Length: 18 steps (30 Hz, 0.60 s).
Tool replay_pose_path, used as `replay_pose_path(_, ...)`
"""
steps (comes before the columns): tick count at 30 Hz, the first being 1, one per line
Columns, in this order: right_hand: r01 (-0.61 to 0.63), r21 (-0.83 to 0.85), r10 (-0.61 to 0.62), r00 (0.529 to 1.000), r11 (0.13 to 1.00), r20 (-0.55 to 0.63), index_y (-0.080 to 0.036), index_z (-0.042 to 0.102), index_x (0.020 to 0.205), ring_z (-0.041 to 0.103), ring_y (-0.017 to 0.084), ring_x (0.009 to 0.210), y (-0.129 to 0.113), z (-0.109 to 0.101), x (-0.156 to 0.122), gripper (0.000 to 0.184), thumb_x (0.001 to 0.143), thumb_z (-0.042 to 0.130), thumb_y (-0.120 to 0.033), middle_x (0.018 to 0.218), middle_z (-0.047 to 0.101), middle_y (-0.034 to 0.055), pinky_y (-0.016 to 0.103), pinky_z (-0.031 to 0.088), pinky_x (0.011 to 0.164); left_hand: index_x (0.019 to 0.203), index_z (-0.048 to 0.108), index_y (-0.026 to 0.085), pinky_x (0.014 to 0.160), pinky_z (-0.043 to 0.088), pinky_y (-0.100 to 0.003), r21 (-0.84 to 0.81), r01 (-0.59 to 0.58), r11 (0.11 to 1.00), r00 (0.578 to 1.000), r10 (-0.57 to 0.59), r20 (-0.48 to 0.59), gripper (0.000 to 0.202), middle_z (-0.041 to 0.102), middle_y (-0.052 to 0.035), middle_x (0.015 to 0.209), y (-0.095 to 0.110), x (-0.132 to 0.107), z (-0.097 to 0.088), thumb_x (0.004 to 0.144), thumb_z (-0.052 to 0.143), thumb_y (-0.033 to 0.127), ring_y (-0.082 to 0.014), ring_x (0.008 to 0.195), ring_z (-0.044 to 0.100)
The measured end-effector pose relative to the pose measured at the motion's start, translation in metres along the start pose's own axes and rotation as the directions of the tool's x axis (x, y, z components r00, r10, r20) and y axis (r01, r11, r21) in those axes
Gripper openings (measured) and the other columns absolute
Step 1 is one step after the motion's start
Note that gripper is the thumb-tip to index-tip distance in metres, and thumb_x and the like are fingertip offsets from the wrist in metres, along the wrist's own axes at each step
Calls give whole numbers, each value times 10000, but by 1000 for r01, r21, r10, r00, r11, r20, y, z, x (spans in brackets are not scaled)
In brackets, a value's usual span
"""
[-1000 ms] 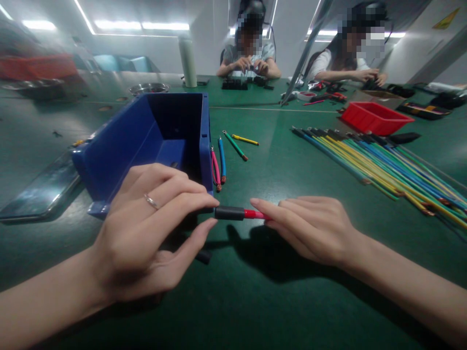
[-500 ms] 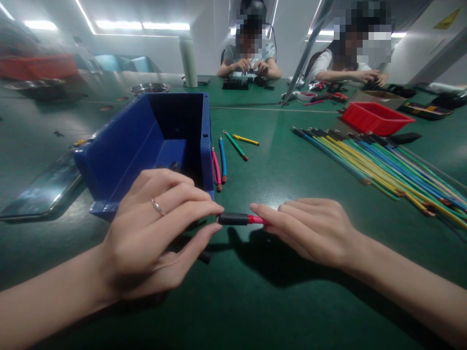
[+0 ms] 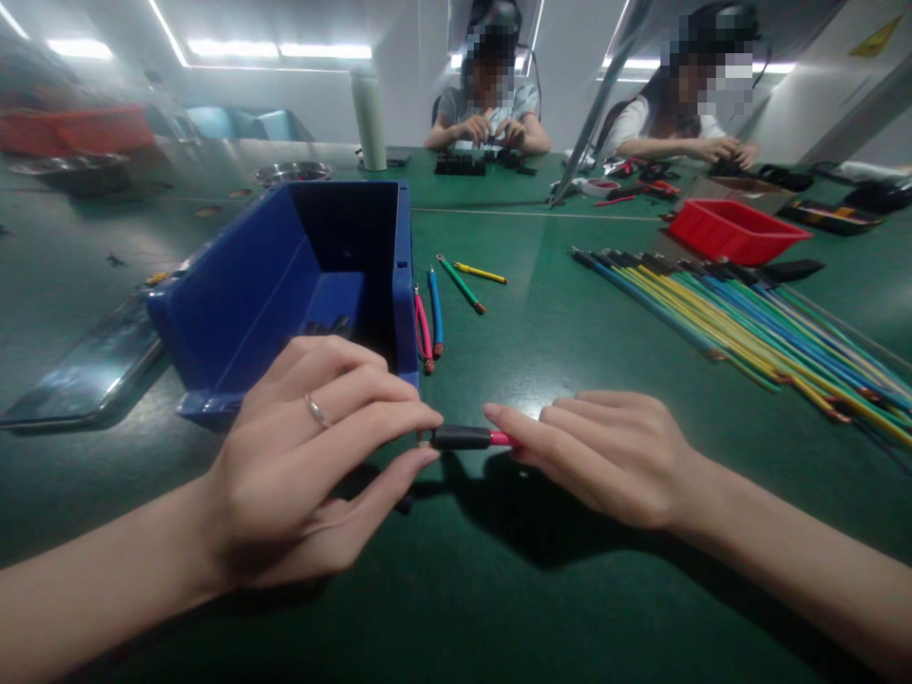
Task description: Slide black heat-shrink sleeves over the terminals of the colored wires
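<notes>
Above the table [image 3: 513, 617], the left end of a black sleeve [image 3: 462, 437] is pinched in the grip of the left hand [image 3: 306, 465], a metal tip [image 3: 425, 438] showing beside it; the pink cable [image 3: 503, 438] at its right is clamped by the right hand [image 3: 613, 456]. If either pinch is loosened or turned off-line, the sleeve could be slid askew or the cable dropped. Beyond, the blue bin [image 3: 235, 304] could be nudged by the left knuckles, and the short cables [image 3: 435, 313] beside it displaced

left grip [image 3: 292, 465]: pinched, fingers [image 3: 377, 419] bent | right grip [image 3: 613, 456]: pinched, back upward | forearms [image 3: 106, 570]: angled inward
</notes>
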State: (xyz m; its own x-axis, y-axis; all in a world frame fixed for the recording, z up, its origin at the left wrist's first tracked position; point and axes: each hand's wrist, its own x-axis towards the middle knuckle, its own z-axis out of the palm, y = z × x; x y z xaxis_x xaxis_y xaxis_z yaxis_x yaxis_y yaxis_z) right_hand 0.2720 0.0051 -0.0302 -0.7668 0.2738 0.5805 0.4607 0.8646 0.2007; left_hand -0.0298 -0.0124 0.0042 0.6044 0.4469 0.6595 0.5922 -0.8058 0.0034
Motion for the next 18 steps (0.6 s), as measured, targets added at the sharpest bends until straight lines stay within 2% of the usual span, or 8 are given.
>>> replay_pose_path(11,21,21,-22,1000,1000,21,-66,550,1473,485,132,589,-1,1,0,324,1175,446,-138,726,565,-61,341,329,563,1168,719,211,886,567,-340,-61,-8,998,1000,10,27,119,793,-21,1001,-2,-3,2,1054,727,177,-195,979,657)
replay_pose_path(18,79,11,-79,996,997,42,-51,537,1444,517,123,564,1,-4,7,296,1189,431,-157,701,584,-66,333,341,525,1172,714,218,912,525,-317,-59,-29,998,999,31,35,88,791,-5,1014,4,-1,4,1087,697,199,-186,1008,630)
